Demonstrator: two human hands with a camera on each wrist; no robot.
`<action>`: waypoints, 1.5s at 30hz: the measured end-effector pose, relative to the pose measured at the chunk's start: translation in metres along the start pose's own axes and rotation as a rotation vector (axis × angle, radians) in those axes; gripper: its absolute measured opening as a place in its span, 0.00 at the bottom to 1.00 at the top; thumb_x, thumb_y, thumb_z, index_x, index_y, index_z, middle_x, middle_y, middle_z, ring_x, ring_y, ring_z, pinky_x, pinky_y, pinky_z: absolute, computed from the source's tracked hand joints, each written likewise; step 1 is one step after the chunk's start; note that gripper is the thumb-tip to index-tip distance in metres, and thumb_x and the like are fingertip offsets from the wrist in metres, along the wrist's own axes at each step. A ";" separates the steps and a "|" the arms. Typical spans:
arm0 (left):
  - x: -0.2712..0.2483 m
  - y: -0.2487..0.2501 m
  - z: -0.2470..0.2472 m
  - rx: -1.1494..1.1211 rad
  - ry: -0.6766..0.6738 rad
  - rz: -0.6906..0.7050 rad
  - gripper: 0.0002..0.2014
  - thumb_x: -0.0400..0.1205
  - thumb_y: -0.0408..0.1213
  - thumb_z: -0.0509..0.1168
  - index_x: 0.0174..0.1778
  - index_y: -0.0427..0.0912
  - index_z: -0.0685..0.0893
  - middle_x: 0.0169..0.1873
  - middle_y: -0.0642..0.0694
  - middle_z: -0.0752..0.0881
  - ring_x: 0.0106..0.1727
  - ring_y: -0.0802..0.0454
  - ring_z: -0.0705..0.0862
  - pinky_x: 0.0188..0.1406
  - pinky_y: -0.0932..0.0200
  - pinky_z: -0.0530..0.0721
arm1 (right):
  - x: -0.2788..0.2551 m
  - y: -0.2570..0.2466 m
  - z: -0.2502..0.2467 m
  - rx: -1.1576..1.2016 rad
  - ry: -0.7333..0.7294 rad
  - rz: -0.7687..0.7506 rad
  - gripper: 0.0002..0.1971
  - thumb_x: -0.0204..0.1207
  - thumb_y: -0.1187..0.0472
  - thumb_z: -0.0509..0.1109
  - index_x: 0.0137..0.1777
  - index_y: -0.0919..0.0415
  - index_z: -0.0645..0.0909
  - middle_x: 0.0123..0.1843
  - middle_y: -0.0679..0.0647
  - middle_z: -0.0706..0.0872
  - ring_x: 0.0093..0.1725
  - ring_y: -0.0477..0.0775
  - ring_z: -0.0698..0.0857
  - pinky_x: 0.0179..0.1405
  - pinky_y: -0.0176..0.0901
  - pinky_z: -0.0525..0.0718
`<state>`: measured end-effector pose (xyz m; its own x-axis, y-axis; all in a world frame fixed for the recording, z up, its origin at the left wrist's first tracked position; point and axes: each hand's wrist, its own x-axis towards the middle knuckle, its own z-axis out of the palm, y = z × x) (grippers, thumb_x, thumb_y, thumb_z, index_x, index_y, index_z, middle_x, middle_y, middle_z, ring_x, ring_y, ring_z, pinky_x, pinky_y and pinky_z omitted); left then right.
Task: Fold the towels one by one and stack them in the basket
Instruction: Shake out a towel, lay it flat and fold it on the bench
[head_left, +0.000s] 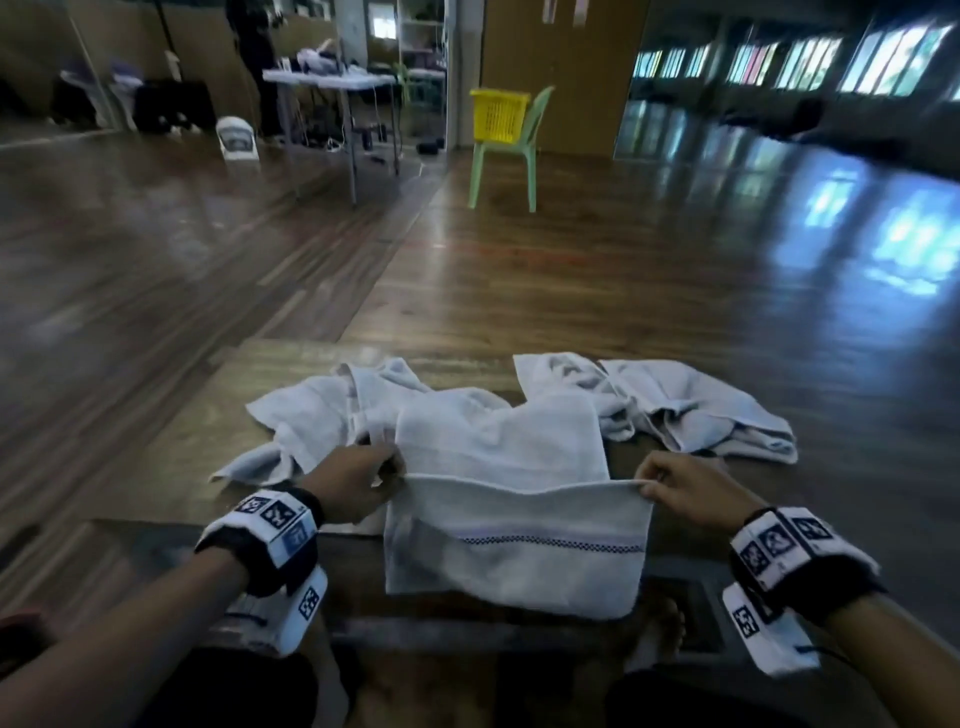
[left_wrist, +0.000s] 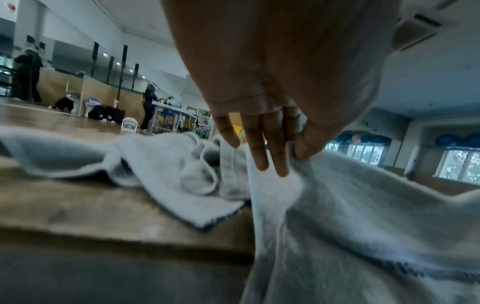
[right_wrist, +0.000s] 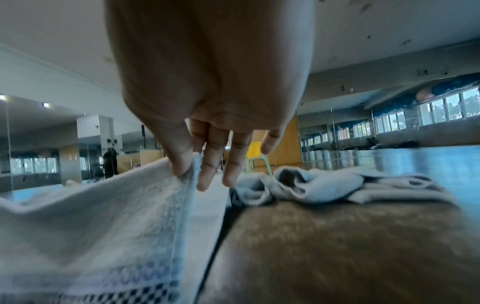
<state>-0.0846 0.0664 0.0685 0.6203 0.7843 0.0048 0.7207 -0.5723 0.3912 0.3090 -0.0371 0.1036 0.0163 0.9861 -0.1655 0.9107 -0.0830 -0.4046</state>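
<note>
A white towel (head_left: 511, 540) with a dark checked stripe hangs over the near edge of a low wooden table (head_left: 208, 415). My left hand (head_left: 358, 483) pinches its upper left corner, and my right hand (head_left: 670, 486) pinches its upper right corner. The top hem is stretched between them. In the left wrist view the left hand (left_wrist: 288, 152) holds the towel (left_wrist: 363, 205) between thumb and fingers. In the right wrist view the right hand (right_wrist: 192, 162) pinches the towel (right_wrist: 116, 205) edge. Two crumpled white towels lie behind, one on the left (head_left: 322, 415) and one on the right (head_left: 675, 405). The yellow basket (head_left: 498, 114) stands far off on a green chair (head_left: 519, 156).
Glossy wooden floor surrounds the table. A folding table (head_left: 332, 83) with clutter and bags stands at the far left back. A person (left_wrist: 149, 107) stands beside it. Windows line the right wall. My bare foot (head_left: 660, 629) shows below the table edge.
</note>
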 end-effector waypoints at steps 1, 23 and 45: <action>0.003 -0.002 0.014 -0.013 0.006 0.007 0.09 0.77 0.45 0.63 0.46 0.44 0.80 0.40 0.50 0.84 0.44 0.47 0.83 0.43 0.54 0.79 | 0.006 0.007 0.013 0.003 -0.005 0.015 0.07 0.76 0.57 0.68 0.39 0.45 0.78 0.39 0.42 0.84 0.44 0.44 0.84 0.50 0.43 0.78; -0.028 0.012 0.061 -0.092 -0.085 0.030 0.04 0.81 0.36 0.62 0.49 0.46 0.74 0.42 0.46 0.85 0.41 0.47 0.82 0.40 0.52 0.78 | -0.011 0.039 0.058 -0.235 -0.035 0.015 0.05 0.83 0.57 0.57 0.50 0.45 0.74 0.46 0.41 0.82 0.53 0.45 0.79 0.51 0.43 0.53; 0.169 -0.043 0.004 -0.248 -0.067 -0.196 0.03 0.80 0.35 0.65 0.44 0.39 0.79 0.58 0.39 0.85 0.61 0.43 0.82 0.64 0.43 0.79 | 0.167 0.046 0.039 -0.088 0.170 -0.027 0.14 0.72 0.54 0.72 0.31 0.38 0.73 0.48 0.41 0.79 0.61 0.55 0.79 0.64 0.67 0.71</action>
<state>-0.0094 0.2220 0.0487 0.5020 0.8517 -0.1503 0.7363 -0.3297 0.5909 0.3378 0.1181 0.0219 0.0543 0.9985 0.0016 0.9442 -0.0508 -0.3255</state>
